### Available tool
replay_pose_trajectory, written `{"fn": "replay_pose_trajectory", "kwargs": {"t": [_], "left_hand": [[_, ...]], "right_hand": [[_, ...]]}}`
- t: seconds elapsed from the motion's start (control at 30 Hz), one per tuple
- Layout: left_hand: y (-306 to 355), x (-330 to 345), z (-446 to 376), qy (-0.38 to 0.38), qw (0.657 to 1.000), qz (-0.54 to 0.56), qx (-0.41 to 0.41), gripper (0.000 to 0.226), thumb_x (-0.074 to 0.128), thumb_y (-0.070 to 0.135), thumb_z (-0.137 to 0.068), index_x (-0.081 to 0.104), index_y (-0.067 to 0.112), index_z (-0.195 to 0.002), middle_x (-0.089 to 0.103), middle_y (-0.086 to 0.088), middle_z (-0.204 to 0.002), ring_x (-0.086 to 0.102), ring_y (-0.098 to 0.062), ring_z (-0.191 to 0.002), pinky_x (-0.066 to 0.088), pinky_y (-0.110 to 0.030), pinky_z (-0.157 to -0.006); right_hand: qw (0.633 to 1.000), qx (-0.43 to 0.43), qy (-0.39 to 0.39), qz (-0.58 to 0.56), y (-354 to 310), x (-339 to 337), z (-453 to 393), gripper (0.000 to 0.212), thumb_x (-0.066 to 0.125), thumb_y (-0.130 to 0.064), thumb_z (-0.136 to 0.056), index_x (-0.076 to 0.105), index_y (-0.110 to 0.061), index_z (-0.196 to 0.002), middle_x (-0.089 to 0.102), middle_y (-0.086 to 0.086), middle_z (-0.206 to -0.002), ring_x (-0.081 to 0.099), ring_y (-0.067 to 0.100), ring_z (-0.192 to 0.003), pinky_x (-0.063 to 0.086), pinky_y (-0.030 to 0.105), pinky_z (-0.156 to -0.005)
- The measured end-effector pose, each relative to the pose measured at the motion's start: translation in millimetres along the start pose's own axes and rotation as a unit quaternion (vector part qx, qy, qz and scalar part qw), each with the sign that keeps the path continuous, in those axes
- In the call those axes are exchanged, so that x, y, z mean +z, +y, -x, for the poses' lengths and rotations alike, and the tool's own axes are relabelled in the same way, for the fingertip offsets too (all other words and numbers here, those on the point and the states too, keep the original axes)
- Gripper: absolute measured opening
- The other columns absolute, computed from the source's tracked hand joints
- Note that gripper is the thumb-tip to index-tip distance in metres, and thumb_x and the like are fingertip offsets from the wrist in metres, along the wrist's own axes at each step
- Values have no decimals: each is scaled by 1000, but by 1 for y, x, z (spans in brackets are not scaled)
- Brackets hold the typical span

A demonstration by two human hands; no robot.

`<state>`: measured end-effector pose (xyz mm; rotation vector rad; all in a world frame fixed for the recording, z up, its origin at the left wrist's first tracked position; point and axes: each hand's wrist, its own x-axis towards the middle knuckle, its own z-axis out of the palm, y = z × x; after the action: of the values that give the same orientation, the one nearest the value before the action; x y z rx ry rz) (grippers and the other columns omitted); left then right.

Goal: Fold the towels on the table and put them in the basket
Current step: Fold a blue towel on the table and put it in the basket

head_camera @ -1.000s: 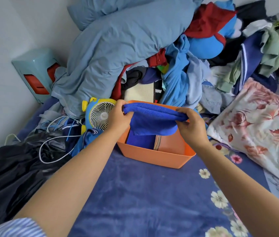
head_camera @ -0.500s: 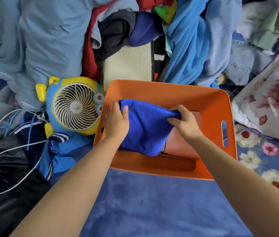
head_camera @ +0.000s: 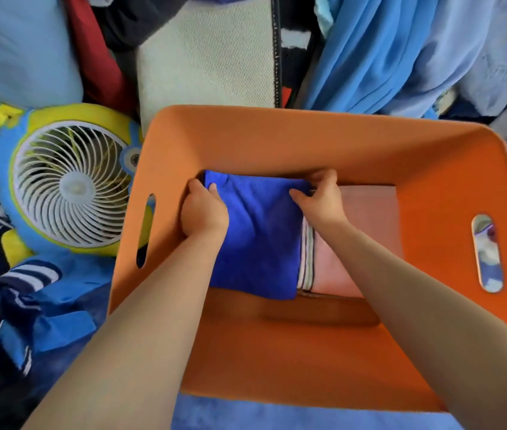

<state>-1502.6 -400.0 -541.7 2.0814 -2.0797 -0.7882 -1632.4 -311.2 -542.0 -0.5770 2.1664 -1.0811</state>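
Head view: a folded blue towel (head_camera: 258, 237) is held down inside the orange basket (head_camera: 308, 144), beside a pink towel (head_camera: 367, 212). Its far corners are gripped by the left hand (head_camera: 204, 212) and right hand (head_camera: 320, 197), set apart.

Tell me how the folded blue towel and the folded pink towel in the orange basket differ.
The folded blue towel is deep plain blue; the folded pink towel is pale pink with a striped band along one edge. The blue one lies on the left side of the orange basket, the pink on the right. The left hand and right hand hold the blue towel; neither grips the pink. Both lie flat.
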Motion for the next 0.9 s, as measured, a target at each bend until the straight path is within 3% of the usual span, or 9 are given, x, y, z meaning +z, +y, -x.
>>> {"fn": "replay_pose_trajectory", "kwargs": {"t": [0.17, 0.27, 0.37, 0.43, 0.5, 0.57, 0.63, 0.77, 0.9], "left_hand": [[1, 14, -6, -6, 999, 11, -40, 34, 38, 7, -95, 31, 1, -128, 55, -19, -125, 54, -36, -115, 44, -42, -86], [3, 14, 0, -1, 999, 9, -42, 48, 42, -1, -89, 28, 3, -134, 47, -16, -134, 49, -35, -121, 43, -43, -92], [-10, 16, 13, 80, 981, -76, 157, 56, 50, -8, -76, 43, 1, -130, 49, -20, -133, 52, -35, -119, 48, -38, -90], [-25, 22, 11, 109, 926, -151, 327, 42, 45, -2, -70, 61, -1, -108, 64, -20, -112, 65, -35, -101, 55, -39, -80], [-42, 27, 8, 76, 877, -214, 424, 40, 38, 8, -74, 66, 0, -101, 69, -17, -106, 68, -33, -99, 55, -44, -81], [-52, 32, 9, 17, 864, -269, 426, 46, 38, 23, -78, 68, 0, -106, 68, -17, -112, 65, -32, -106, 52, -47, -84], [-57, 37, 10, -21, 878, -288, 381, 59, 32, 37, -79, 63, 3, -116, 62, -17, -124, 59, -33, -115, 49, -49, -90], [-56, 42, 7, -120, 918, -254, 279, 85, -3, 57, -74, 11, 19, -149, 2, -9, -158, 2, -26, -146, 3, -37, -118], [-54, 41, 8, -124, 914, -283, 265, 67, 14, 55, -93, -3, 22, -149, -15, -6, -157, -13, -21, -146, -7, -35, -118]], "right_hand": [[999, -42, 16, 5, 1, 11, -1, 33, 62, -8, -84, 32, -11, -97, 49, 12, -100, 48, 23, -90, 31, 17, -65], [988, -132, 17, 75, -4, 13, 11, 31, 58, -2, -82, 44, 3, -110, 49, 21, -116, 48, 31, -106, 31, 17, -73], [941, -273, 46, 195, -2, 11, 25, 26, 52, 4, -74, 56, 10, -99, 55, 28, -105, 54, 43, -96, 43, 34, -82], [907, -305, 45, 288, 8, 14, 35, 21, 44, -3, -71, 61, 6, -81, 63, 25, -92, 61, 43, -83, 55, 40, -62], [878, -301, 2, 373, 18, 20, 40, 33, 39, -17, -75, 65, 1, -83, 66, 24, -99, 65, 42, -92, 58, 42, -63], [861, -252, -80, 435, 26, 28, 42, 46, 35, -25, -87, 57, 2, -117, 47, 28, -134, 44, 41, -127, 45, 50, -98], [840, -205, -147, 480, 39, 32, 39, 55, 26, -31, -98, 16, -5, -145, 1, 15, -156, -1, 27, -145, 4, 43, -117], [836, -180, -137, 500, 47, 39, 28, 60, 22, -36, -98, -7, -12, -146, -17, 6, -155, -15, 21, -143, -8, 38, -116], [832, -161, -159, 506, 44, 39, 28, 62, 23, -37, -98, -9, -13, -146, -17, 6, -155, -16, 21, -143, -9, 36, -116]]}}
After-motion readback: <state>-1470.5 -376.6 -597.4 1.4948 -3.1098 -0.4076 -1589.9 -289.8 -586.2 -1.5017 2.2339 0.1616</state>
